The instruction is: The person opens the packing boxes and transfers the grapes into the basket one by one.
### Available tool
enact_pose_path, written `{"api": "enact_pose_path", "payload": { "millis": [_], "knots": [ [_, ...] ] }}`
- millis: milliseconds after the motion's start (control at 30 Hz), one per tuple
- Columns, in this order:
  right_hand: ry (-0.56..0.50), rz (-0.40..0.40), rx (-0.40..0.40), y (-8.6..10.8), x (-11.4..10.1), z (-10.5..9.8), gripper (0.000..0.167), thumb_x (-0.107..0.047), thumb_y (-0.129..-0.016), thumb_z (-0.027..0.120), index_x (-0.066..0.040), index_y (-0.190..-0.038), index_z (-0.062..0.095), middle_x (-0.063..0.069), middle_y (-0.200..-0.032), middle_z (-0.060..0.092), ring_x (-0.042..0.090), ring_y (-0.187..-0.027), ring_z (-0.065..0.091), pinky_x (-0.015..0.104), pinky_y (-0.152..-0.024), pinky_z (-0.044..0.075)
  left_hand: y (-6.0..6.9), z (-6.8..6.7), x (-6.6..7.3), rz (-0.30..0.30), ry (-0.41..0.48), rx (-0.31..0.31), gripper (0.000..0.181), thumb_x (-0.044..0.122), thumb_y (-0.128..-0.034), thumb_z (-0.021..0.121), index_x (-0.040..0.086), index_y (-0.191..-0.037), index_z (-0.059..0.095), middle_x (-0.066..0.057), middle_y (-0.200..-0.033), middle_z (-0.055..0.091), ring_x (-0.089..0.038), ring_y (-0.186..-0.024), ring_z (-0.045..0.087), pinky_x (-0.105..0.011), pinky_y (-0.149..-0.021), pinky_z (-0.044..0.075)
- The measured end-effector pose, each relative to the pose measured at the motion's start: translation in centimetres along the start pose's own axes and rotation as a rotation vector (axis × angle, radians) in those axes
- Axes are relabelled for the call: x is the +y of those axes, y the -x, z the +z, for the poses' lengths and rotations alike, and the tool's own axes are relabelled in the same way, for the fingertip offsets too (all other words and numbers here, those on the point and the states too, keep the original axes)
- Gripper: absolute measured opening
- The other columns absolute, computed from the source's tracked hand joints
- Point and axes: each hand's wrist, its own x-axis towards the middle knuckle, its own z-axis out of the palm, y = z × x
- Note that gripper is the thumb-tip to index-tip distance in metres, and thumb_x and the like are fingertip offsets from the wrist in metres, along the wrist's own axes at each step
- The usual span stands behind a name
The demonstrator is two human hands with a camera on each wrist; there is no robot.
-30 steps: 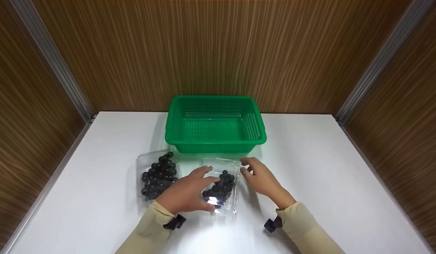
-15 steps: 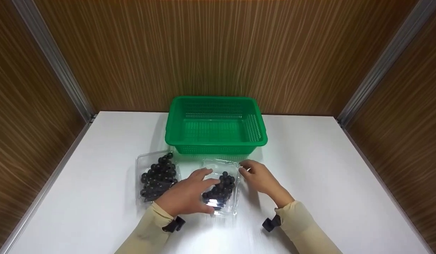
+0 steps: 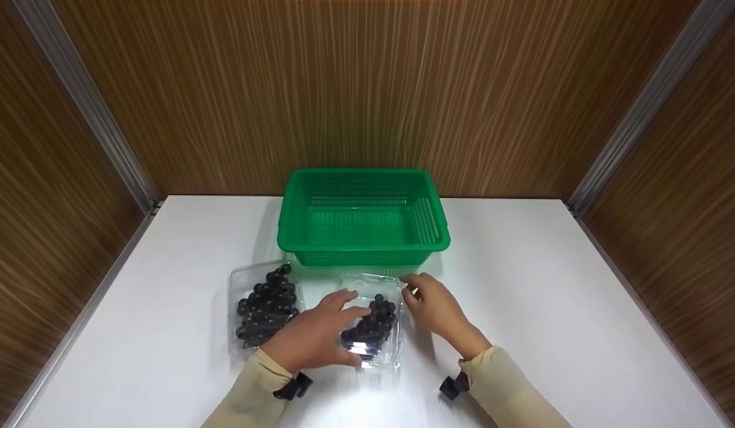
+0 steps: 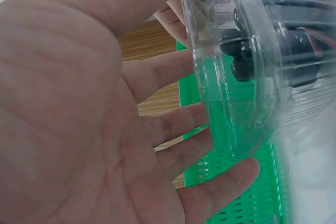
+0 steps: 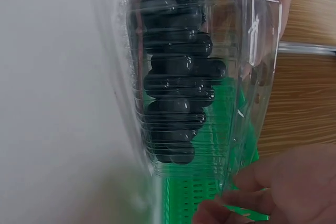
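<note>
A clear plastic clamshell box (image 3: 373, 287) of dark grapes (image 3: 379, 318) lies on the table between both hands. My left hand (image 3: 319, 333) spans its left edge, thumb toward the near side, its fairly straight, spread fingers touching the rim in the left wrist view. My right hand (image 3: 438, 309) pinches the box's far right corner with thumb and fingertips, as the right wrist view also shows. A second clear box (image 3: 243, 282) holding a bunch of dark grapes (image 3: 269, 306) sits to the left, partly hidden behind my left hand.
Behind the boxes stands a green perforated plastic basket (image 3: 364, 246) with nothing inside. Wood-grain panels (image 3: 367, 89) wall in the white table (image 3: 539, 285) at the back and both sides.
My right hand has shifted slightly left, and its thumb and fingers have drawn together on the box's corner. The left hand stays at the box. The head view has tilted slightly.
</note>
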Motion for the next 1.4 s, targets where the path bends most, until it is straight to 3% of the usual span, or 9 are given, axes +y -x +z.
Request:
{"api": "enact_pose_path", "payload": {
  "millis": [133, 367, 533, 867, 1100, 1400],
  "knots": [
    [-0.019, -0.013, 0.044, 0.1, 0.1, 0.3, 0.019, -0.005, -0.097, 0.064, -0.004, -0.114, 0.073, 0.006, -0.099, 0.065, 0.020, -0.088, 0.065, 0.042, -0.081, 0.055, 0.1, -0.1, 0.0, 0.000, -0.001, -0.001, 0.085, 0.043, -0.0792, 0.088, 0.021, -0.153, 0.052, -0.009, -0.169, 0.028, -0.032, -0.155, 0.025, -0.055, -0.110, 0.045],
    [-0.120, 0.003, 0.111, -0.1, 0.7, 0.6, 0.012, 0.001, -0.089, 0.064, -0.004, -0.098, 0.071, 0.003, -0.088, 0.061, 0.014, -0.076, 0.052, 0.032, -0.071, 0.045, 0.2, -0.1, 0.2, 0.013, 0.000, 0.000, 0.085, 0.042, -0.0785, 0.089, 0.020, -0.152, 0.053, -0.011, -0.167, 0.032, -0.032, -0.155, 0.026, -0.055, -0.110, 0.045],
    [-0.175, 0.067, 0.081, -0.1, 0.8, 0.3, 0.012, 0.001, -0.086, 0.061, -0.005, -0.094, 0.068, 0.001, -0.081, 0.056, 0.014, -0.075, 0.048, 0.032, -0.070, 0.041, 0.2, 0.0, 0.6, 0.029, -0.009, 0.002, 0.086, 0.044, -0.0775, 0.089, 0.021, -0.152, 0.053, -0.010, -0.166, 0.033, -0.032, -0.154, 0.028, -0.054, -0.110, 0.046],
    [-0.221, 0.123, 0.056, -0.2, 1.0, 0.5, 0.007, -0.010, -0.102, 0.060, -0.009, -0.096, 0.063, -0.003, -0.081, 0.058, 0.013, -0.076, 0.052, 0.032, -0.072, 0.043, 0.2, 0.2, 0.4, 0.017, -0.005, -0.001, 0.086, 0.044, -0.0783, 0.088, 0.021, -0.153, 0.051, -0.007, -0.168, 0.030, -0.031, -0.156, 0.025, -0.056, -0.111, 0.043],
    [-0.236, 0.144, 0.039, -0.7, 1.0, 0.6, 0.009, -0.011, -0.102, 0.062, -0.007, -0.095, 0.065, -0.001, -0.083, 0.060, 0.013, -0.077, 0.053, 0.033, -0.073, 0.045, 0.2, 0.4, 0.3, -0.015, 0.003, -0.011, 0.088, 0.045, -0.0786, 0.088, 0.024, -0.154, 0.049, -0.006, -0.169, 0.026, -0.029, -0.157, 0.022, -0.057, -0.111, 0.042],
    [-0.197, 0.191, -0.022, -0.9, 0.5, -0.5, 0.011, -0.011, -0.101, 0.059, -0.008, -0.091, 0.060, -0.001, -0.081, 0.057, 0.014, -0.073, 0.050, 0.032, -0.068, 0.042, 0.2, 0.5, 0.4, 0.011, -0.003, 0.000, 0.085, 0.043, -0.0796, 0.088, 0.023, -0.153, 0.051, -0.007, -0.168, 0.029, -0.030, -0.156, 0.024, -0.054, -0.112, 0.043]
  ]
}}
